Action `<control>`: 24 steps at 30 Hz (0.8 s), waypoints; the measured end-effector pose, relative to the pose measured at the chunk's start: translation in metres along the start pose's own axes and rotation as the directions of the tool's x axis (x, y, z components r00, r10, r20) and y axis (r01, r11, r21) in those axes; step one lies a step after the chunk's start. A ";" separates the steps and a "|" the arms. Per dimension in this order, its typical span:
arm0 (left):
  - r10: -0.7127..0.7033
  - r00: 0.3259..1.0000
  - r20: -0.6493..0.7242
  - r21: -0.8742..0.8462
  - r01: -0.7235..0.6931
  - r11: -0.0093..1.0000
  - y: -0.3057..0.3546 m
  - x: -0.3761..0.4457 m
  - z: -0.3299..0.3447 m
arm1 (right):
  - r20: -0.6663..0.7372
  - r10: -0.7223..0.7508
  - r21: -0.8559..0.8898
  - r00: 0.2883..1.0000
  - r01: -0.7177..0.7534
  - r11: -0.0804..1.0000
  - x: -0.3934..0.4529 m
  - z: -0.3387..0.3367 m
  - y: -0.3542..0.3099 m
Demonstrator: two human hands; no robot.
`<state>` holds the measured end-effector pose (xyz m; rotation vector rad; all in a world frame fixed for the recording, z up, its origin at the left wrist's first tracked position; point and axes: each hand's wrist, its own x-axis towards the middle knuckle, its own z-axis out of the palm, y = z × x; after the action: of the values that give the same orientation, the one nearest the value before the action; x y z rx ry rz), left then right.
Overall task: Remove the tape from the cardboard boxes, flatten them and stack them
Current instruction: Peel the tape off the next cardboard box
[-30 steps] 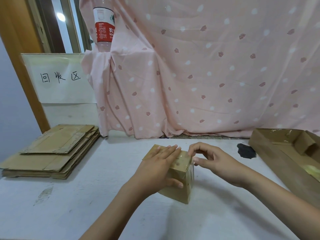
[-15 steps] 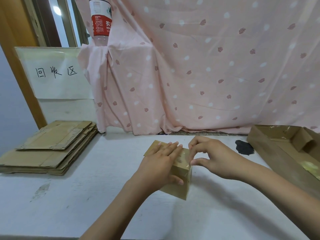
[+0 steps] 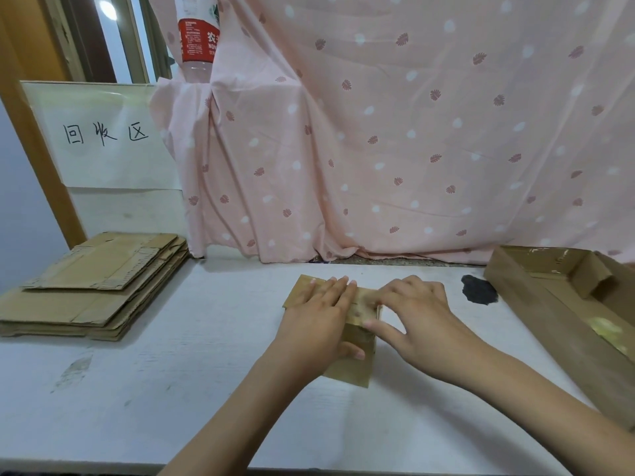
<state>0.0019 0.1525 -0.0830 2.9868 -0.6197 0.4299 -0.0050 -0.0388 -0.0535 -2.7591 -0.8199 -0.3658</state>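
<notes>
Since a second ago the right hand (image 3: 415, 314) has closed in, curled fingers picking at tape on the small brown cardboard box (image 3: 357, 341) beneath the left hand's (image 3: 319, 321) flat, steadying fingers.

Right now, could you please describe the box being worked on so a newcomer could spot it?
On the white table, before the pink curtain, stands a small cardboard box. Both hands touch it, unlike the flattened stack left or the long open box right.
</notes>
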 end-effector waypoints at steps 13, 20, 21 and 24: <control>-0.033 0.999 0.014 -0.017 0.033 0.999 0.000 0.003 0.000 | 0.067 0.178 0.418 0.982 -0.190 0.888 0.006 -0.007 -0.012; -0.011 1.000 0.029 -0.026 0.012 1.000 -0.005 0.007 0.001 | 0.093 0.043 0.523 0.995 -0.086 0.848 0.004 -0.007 -0.006; -0.009 1.000 0.022 -0.028 0.009 1.000 -0.006 0.007 0.003 | 0.137 0.011 0.523 0.991 -0.082 0.848 0.004 -0.006 -0.005; 0.008 0.999 -0.037 -0.007 -0.008 1.000 -0.010 0.007 0.011 | 0.178 -0.040 0.508 0.983 -0.057 0.859 0.002 -0.002 -0.003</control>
<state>0.0143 0.1578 -0.0914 2.9637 -0.6290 0.4815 -0.0057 -0.0358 -0.0502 -2.3086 -0.8050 0.1071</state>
